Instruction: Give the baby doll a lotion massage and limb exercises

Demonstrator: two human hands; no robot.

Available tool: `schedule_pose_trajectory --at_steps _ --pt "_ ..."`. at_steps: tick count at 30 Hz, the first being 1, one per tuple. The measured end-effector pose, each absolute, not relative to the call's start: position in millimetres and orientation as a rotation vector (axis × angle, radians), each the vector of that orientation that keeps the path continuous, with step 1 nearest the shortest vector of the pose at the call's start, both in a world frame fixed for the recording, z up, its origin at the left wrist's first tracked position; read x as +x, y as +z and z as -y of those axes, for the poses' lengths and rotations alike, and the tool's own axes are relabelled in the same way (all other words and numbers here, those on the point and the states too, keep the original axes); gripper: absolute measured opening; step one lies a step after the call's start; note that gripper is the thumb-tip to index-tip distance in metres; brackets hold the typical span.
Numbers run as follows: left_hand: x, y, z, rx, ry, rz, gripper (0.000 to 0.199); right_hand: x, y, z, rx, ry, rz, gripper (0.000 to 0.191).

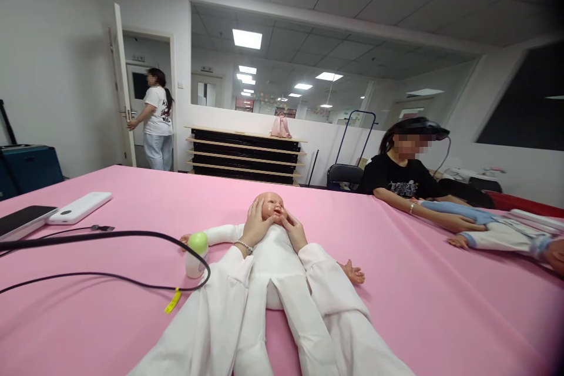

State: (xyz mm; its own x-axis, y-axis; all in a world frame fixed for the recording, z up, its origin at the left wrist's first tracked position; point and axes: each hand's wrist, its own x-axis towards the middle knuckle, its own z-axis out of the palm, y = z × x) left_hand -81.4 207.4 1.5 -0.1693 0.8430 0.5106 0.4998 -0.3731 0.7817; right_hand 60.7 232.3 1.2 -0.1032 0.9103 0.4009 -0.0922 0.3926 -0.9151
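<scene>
the baby doll (268, 261) lies on its back on the pink table cover (396, 305), its head toward the far edge. my left hand (259, 224) cups the side of its head, fingers spread and curved, with no closed grip; my right hand (293, 230) is half open, its fingertips resting on the cheek. the green-capped bottle (197, 255) stands just beside the doll's arm, so a careless swing of my left sleeve could tip it, and the black cable (110, 236) looping past it could snag my cuff.
</scene>
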Motion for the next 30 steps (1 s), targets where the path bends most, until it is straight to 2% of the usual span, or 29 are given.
schedule_pose_trajectory --at_steps 4,12,22,27,30 --pt "-82 1 -206 1.783 1.576 -1.527 0.074 60 4 -229 -0.805 1.036 1.408 0.07" --pt "-82 0 -212 1.809 1.534 -1.561 0.054 62 -5 -240 -0.77 1.052 1.367 0.065" --pt "-82 3 -206 1.805 1.531 -1.562 0.079 61 1 -234 -0.816 0.991 1.44 0.068" --pt "-81 2 -206 1.817 1.525 -1.578 0.077 62 -1 -237 -0.817 0.994 1.424 0.067" --pt "-82 0 -210 1.823 1.521 -1.594 0.064 62 -4 -240 -0.779 1.062 1.36 0.064"
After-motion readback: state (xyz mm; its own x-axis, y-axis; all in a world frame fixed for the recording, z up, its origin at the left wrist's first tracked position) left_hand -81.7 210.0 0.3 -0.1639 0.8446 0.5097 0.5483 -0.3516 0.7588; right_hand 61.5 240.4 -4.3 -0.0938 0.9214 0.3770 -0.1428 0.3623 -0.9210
